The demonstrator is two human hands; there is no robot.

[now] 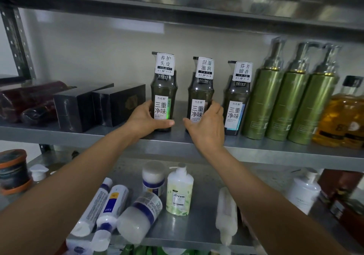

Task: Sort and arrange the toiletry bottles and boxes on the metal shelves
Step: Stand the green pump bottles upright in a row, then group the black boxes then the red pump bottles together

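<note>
Seen from the head camera, the person's left hand (146, 117) was wrapped around one dark pump bottle (163, 91) on the middle metal shelf (275, 152), and the right hand (206, 122) gripped its neighbour (200, 95), apparently to even out the row. A third matching bottle (236, 99) and three green bottles (285, 101) stood upright to the right of the hands. Black boxes (98, 107) sat to the left. Below the arms, white bottles (137, 213) lay toppled and unsorted.
</note>
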